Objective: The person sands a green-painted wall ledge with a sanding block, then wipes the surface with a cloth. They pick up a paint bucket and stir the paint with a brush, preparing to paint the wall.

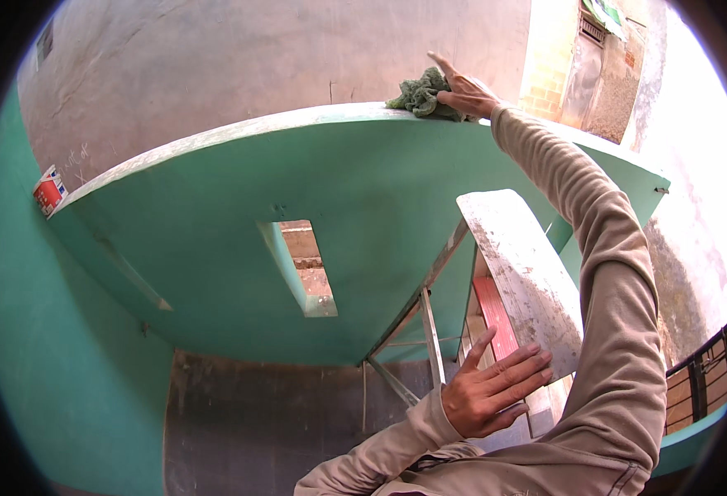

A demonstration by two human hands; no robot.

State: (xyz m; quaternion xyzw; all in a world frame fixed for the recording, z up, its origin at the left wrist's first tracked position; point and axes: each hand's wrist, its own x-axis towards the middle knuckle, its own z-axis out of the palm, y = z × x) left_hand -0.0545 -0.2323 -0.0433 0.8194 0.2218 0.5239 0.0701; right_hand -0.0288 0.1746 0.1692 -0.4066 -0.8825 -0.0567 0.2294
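Observation:
Out at the upper right, my right hand [468, 93] presses a crumpled green cloth [423, 93] against the white top edge [297, 118] of a green wall [215, 264]. One finger points away from the cloth while the others rest on or beside it. Below, my left hand [496, 390] has its fingers stretched apart and holds nothing. It lies over the lower part of a stepladder [522, 256] with a worn, paint-spotted top; whether the palm touches it, I cannot tell.
A red and white bucket [50, 192] stands at the far left end of the wall top. The green wall has a rectangular opening [307, 269]. Dark flooring [256, 422] lies below, and a metal grille [703, 376] is at the right.

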